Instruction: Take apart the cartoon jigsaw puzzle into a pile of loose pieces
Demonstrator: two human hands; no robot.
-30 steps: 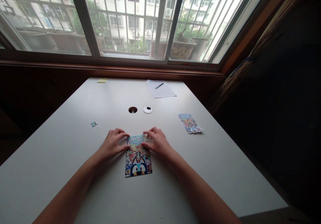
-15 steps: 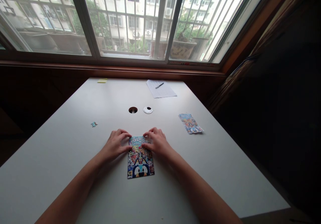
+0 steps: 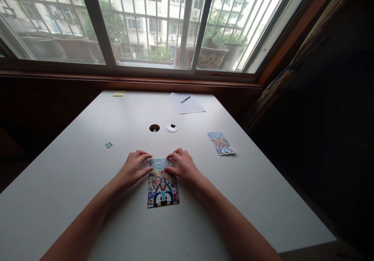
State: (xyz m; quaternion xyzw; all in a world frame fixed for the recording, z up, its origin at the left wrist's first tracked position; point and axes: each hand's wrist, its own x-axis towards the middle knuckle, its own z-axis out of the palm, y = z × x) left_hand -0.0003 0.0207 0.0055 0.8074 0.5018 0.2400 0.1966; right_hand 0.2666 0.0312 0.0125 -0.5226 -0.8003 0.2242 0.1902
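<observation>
The puzzle point(image 3: 163, 193) lies flat on the table point(image 3: 140, 233), its picture upright to the person, near edge bare of fingers. Both hands are at its far end. The left hand point(image 3: 133, 166) is curled in from the left, thumb at the side edge and forefinger by the far left corner. The right hand point(image 3: 183, 166) is curled in from the right, its thumb over the upper right part and its forefinger at the far edge. Each seems to touch the puzzle — whether either truly grips or merely presses, I cannot tell.

Against a second ago, the puzzle sits slightly farther right and the left hand has come over with it; the right hand has hardly moved. Since the half-second mark, next to nothing has altered. I read that as a small nudge against a steady right hand, leaving the puzzle in one body between the two.

Beyond the puzzle to the left, well apart, is a loose piece point(image 3: 109, 145), untouched; beyond it to the right is the print point(image 3: 221, 143), bearing a similar picture. Straight past the puzzle come the hole point(image 3: 154, 128) and its cap point(image 3: 169, 129), then the paper point(image 3: 194, 106) with a pen point(image 3: 185, 99) on it and, farther left, a yellow note point(image 3: 118, 94).
</observation>
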